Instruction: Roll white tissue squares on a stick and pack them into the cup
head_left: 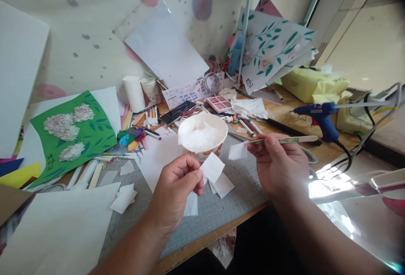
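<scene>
A small white paper square (212, 168) is pinched between the thumb and fingers of my left hand (179, 186), in front of the paper bowl. In my right hand (281, 167) is a slim pale stick (299, 139) with green marks, held nearly level. Another white paper piece (237, 151) hangs at the stick's left end; whether the stick or my fingers hold it I cannot tell. Crumpled white paper pieces (199, 136) fill the bowl (223, 133). Below my left hand, loose white squares (223, 185) lie on the grey cutting mat (240, 207).
A blue glue gun (327, 121) with its cable stands at the right, near a yellow tissue pack (313, 84). Pens, a phone (178, 112), a pink palette (219, 104) and paper cups (134, 93) crowd the back. A green flower picture (74, 136) leans left.
</scene>
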Demonstrator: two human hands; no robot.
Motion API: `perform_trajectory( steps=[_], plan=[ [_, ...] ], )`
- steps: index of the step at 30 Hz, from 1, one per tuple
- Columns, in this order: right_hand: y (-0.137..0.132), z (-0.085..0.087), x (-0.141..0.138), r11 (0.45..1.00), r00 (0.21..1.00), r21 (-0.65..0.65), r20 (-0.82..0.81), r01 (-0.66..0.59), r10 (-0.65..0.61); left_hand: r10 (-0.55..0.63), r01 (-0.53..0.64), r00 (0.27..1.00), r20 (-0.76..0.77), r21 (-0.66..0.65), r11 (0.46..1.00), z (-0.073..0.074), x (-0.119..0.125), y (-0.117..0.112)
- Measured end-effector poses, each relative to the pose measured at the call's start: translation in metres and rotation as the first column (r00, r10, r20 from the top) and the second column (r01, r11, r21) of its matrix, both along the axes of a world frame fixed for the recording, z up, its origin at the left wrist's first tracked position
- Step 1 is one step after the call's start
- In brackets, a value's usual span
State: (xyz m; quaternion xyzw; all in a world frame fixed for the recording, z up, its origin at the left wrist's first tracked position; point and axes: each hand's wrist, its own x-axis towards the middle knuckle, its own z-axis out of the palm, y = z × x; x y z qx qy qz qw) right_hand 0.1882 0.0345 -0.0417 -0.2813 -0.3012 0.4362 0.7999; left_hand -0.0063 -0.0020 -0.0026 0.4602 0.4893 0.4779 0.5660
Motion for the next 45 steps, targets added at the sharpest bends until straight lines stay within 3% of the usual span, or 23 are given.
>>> perform_trajectory(
  steps=[3, 6, 8, 11, 14, 16, 18, 20, 22, 26, 35, 45],
  plan=[
    [0.015, 0.016, 0.003, 0.998, 0.998, 0.04, -0.011, 0.058, -0.057, 0.017, -0.017, 1.0, 0.02, 0.002, 1.0, 0.0, 0.0, 0.001],
    [0.031, 0.03, -0.006, 0.987, 0.973, 0.143, 0.212, 0.066, -0.096, 0.014, -0.014, 1.0, 0.006, -0.003, 1.0, -0.003, 0.0, 0.001],
    [0.041, 0.035, -0.013, 0.982, 0.818, 0.18, 0.555, 0.054, -0.147, 0.01, -0.01, 1.0, 0.002, 0.003, 1.0, -0.005, -0.001, 0.002],
    [0.046, 0.036, -0.018, 0.981, 0.679, 0.19, 0.717, 0.026, -0.156, 0.005, -0.006, 1.0, 0.003, 0.024, 1.0, -0.007, -0.002, 0.001],
    [0.035, 0.028, -0.015, 0.96, 0.681, 0.277, 0.694, 0.05, -0.235, 0.0, -0.001, 1.0, 0.004, 0.033, 0.999, -0.005, -0.002, -0.001],
    [0.02, 0.021, -0.014, 0.92, 0.728, 0.386, 0.61, 0.073, -0.314, -0.004, 0.004, 1.0, 0.009, 0.033, 0.999, -0.004, -0.002, -0.002],
    [0.003, 0.013, -0.014, 0.899, 0.812, 0.432, 0.55, -0.077, -0.194, -0.017, 0.016, 1.0, 0.016, 0.033, 0.999, -0.003, -0.001, -0.004],
    [-0.011, 0.006, -0.017, 0.891, 0.792, 0.377, 0.61, -0.252, -0.034, -0.038, 0.037, 0.999, 0.019, 0.039, 0.999, -0.002, 0.0, -0.004],
    [-0.019, 0.0, -0.021, 0.887, 0.79, 0.346, 0.612, -0.307, 0.035, -0.061, 0.061, 0.998, 0.014, 0.045, 0.997, -0.003, 0.0, -0.004],
    [-0.02, -0.008, -0.024, 0.891, 0.831, 0.333, 0.55, -0.308, 0.082, -0.085, 0.086, 0.996, -0.017, 0.047, 0.995, -0.004, 0.0, -0.003],
    [-0.015, -0.015, -0.025, 0.898, 0.839, 0.319, 0.537, -0.303, 0.092, -0.065, 0.071, 0.991, -0.113, 0.048, 0.996, -0.002, 0.001, -0.002],
    [-0.016, -0.007, -0.023, 0.894, 0.804, 0.343, 0.594, -0.288, 0.031, -0.037, 0.054, 0.981, -0.189, 0.083, 0.995, -0.001, 0.003, -0.002]
  ],
)
